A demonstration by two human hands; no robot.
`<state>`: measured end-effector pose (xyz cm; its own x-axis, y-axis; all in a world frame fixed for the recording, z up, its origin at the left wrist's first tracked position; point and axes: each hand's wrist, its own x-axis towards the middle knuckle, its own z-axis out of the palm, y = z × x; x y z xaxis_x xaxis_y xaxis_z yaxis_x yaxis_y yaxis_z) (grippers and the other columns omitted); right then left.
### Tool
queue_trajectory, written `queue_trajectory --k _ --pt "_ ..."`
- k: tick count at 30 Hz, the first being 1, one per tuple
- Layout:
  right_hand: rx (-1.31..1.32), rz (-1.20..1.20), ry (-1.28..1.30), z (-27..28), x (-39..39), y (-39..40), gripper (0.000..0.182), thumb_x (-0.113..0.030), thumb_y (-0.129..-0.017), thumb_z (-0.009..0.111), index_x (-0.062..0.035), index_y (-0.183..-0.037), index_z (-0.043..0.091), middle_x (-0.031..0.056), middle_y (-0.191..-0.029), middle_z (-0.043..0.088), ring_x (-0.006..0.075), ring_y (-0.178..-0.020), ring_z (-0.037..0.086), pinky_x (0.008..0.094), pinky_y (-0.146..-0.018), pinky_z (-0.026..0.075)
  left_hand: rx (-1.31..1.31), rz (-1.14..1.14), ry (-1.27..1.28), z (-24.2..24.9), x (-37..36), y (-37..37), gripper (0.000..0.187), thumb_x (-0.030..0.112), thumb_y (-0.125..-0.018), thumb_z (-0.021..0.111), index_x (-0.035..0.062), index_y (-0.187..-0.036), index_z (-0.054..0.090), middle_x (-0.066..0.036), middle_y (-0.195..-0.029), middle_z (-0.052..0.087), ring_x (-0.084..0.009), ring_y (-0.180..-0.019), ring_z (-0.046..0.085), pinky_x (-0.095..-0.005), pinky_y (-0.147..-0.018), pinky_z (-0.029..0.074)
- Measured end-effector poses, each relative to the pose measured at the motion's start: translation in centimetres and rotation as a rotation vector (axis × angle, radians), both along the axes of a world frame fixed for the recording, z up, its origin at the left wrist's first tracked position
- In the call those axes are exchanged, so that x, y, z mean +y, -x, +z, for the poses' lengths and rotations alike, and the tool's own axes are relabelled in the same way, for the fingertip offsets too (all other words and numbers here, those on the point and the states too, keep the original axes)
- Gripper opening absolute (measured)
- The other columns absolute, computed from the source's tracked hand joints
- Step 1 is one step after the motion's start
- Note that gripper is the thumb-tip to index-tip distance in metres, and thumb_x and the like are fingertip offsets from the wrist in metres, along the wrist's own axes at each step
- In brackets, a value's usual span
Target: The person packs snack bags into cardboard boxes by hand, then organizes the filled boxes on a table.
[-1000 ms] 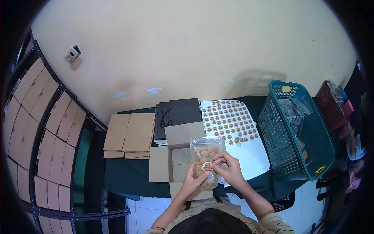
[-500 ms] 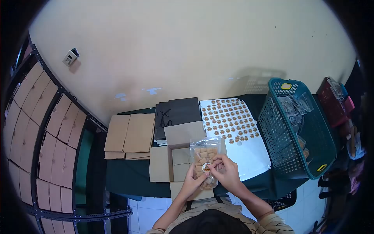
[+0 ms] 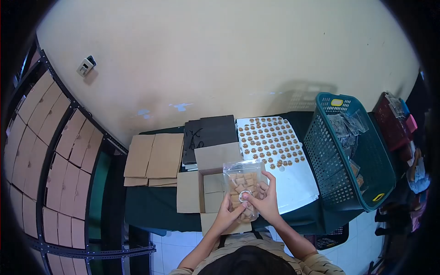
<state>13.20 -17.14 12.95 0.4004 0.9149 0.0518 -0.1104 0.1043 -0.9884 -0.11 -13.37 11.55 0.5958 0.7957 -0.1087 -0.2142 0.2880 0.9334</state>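
A clear pouch of small light-brown pieces is held upright over the near side of an open cardboard box. My left hand grips the pouch's lower left side, thumb on its front. My right hand grips the right side, its thumb pressed on a round sticker on the pouch's front. That thumb partly covers the sticker. Behind and to the right lies a white sheet with rows of round brown stickers.
Flattened cardboard boxes lie at the table's left, beside a black folder with scissors. A green basket of clear packets stands at the right. Metal shelving full of boxes is at the far left.
My right thumb has moved onto the round sticker and presses it, while the right fingers have spread around the pouch's side. The left hand has barely moved.
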Motion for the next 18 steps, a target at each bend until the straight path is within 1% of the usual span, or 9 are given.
queue_trajectory --k 3,6,7,8,10,12,15,16,18 --pt "0.166 -0.022 -0.076 0.0 0.1 0.7 0.074 -0.002 -0.071 0.069 -0.0056 -0.125 0.018 0.0170 -0.101 0.052 0.0191 -0.091 0.056 0.0288 -0.077 0.047 -0.015 -0.023 0.012 -0.1 0.1 0.2 0.058 0.008 -0.081 0.059 0.0050 -0.128 0.027 -0.007 -0.113 0.049 -0.0117 -0.098 0.051 -0.0274 -0.083 0.043" --pt "0.363 0.024 -0.030 0.2 0.2 0.9 0.057 0.001 -0.075 0.063 -0.0029 -0.120 0.029 0.0127 -0.104 0.053 0.0169 -0.093 0.055 0.0280 -0.079 0.047 -0.041 -0.043 -0.015 0.1 0.2 0.3 0.058 0.007 -0.081 0.059 0.0056 -0.129 0.026 -0.007 -0.114 0.048 -0.0124 -0.099 0.051 -0.0276 -0.084 0.043" --pt "0.413 0.078 0.004 0.7 0.1 0.7 0.047 0.000 -0.078 0.059 -0.0020 -0.118 0.036 0.0085 -0.104 0.054 0.0146 -0.095 0.054 0.0287 -0.081 0.046 -0.042 -0.044 -0.008 0.0 0.1 0.3 0.058 0.008 -0.081 0.059 0.0056 -0.129 0.027 -0.006 -0.113 0.049 -0.0122 -0.098 0.051 -0.0274 -0.083 0.044" --pt "0.412 0.076 0.003 0.7 0.2 0.5 0.047 0.000 -0.078 0.059 -0.0020 -0.118 0.036 0.0085 -0.104 0.054 0.0146 -0.095 0.054 0.0287 -0.081 0.046 -0.043 -0.046 -0.001 -0.2 0.2 0.4 0.057 0.008 -0.081 0.059 0.0056 -0.128 0.028 -0.006 -0.112 0.049 -0.0121 -0.097 0.051 -0.0271 -0.082 0.044" --pt "0.412 0.226 0.082 0.7 0.3 0.2 0.046 -0.003 -0.080 0.058 -0.0015 -0.121 0.036 0.0080 -0.108 0.052 0.0141 -0.097 0.053 0.0281 -0.083 0.044 -0.005 -0.043 0.029 -0.4 0.3 0.8 0.051 0.010 -0.082 0.058 0.0053 -0.126 0.032 -0.006 -0.109 0.051 -0.0109 -0.095 0.052 -0.0262 -0.081 0.044" --pt "0.338 0.200 0.059 0.3 0.3 0.6 0.046 -0.004 -0.081 0.057 -0.0011 -0.121 0.035 0.0080 -0.110 0.051 0.0138 -0.099 0.052 0.0276 -0.083 0.044 0.034 -0.036 0.062 -0.5 0.6 0.8 0.046 0.012 -0.084 0.057 0.0051 -0.123 0.036 -0.005 -0.106 0.052 -0.0098 -0.094 0.052 -0.0252 -0.080 0.044" --pt "0.163 0.155 -0.004 -1.1 0.2 1.3 0.046 -0.006 -0.083 0.056 -0.0004 -0.122 0.033 0.0081 -0.113 0.049 0.0135 -0.101 0.049 0.0269 -0.085 0.043 0.065 0.138 0.020 -0.2 1.0 0.1 0.025 0.020 -0.088 0.053 0.0025 -0.106 0.049 -0.003 -0.093 0.056 -0.0050 -0.078 0.052 -0.0201 -0.067 0.043" --pt "0.061 0.131 -0.045 -1.5 0.2 1.3 0.046 -0.007 -0.083 0.056 0.0000 -0.123 0.032 0.0083 -0.114 0.048 0.0134 -0.103 0.048 0.0266 -0.085 0.042 0.064 0.141 0.021 -0.5 1.1 0.1 0.025 0.020 -0.088 0.053 0.0025 -0.106 0.049 -0.003 -0.093 0.056 -0.0050 -0.078 0.052 -0.0201 -0.067 0.043" --pt "0.068 0.196 -0.004 -0.7 -0.1 0.8 0.047 -0.007 -0.083 0.056 0.0002 -0.123 0.032 0.0082 -0.114 0.047 0.0133 -0.102 0.048 0.0264 -0.085 0.042 0.158 0.102 -0.019 -0.9 1.4 0.2 0.025 0.022 -0.088 0.053 0.0018 -0.103 0.051 -0.003 -0.090 0.058 -0.0049 -0.073 0.051 -0.0196 -0.064 0.042"
